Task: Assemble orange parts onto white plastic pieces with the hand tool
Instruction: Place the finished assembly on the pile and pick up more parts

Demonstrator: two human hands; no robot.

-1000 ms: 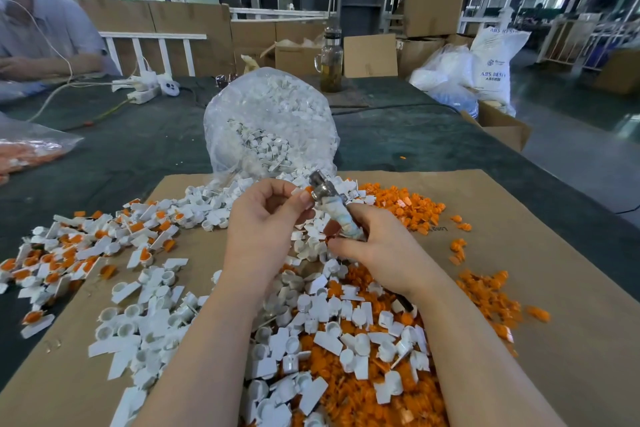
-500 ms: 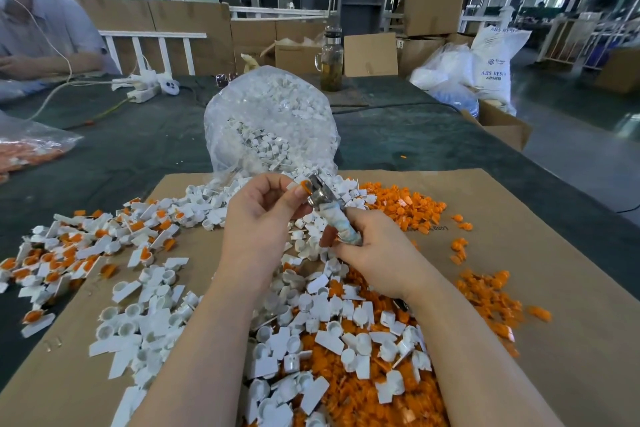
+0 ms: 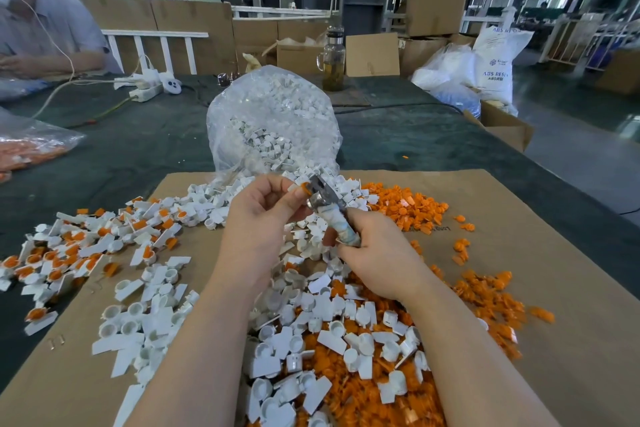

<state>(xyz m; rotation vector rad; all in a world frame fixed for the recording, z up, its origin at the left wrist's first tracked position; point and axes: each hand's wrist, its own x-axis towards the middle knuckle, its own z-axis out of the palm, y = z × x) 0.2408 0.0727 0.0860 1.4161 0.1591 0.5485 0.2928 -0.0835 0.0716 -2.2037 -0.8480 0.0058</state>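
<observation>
My right hand [image 3: 372,253] grips the wrapped handle of a metal hand tool [image 3: 325,199], whose head points up and left. My left hand [image 3: 263,215] pinches a white plastic piece with an orange part [image 3: 304,188] in it, held against the tool's head. Loose white pieces [image 3: 311,315] and orange parts [image 3: 408,204] lie mixed on the cardboard sheet [image 3: 540,288] under my arms. A spread of assembled white-and-orange pieces [image 3: 69,253] lies at the left.
A clear bag of white pieces [image 3: 273,121] stands behind my hands. Another bag with orange parts [image 3: 27,149] sits at the far left edge. A person [image 3: 45,35] sits at the back left. A power strip [image 3: 147,92], a glass bottle [image 3: 334,59] and boxes line the far side.
My left hand has drawn slightly left, and the orange part in its pinched piece now shows beside the tool's head. My right hand keeps its grip on the handle.
</observation>
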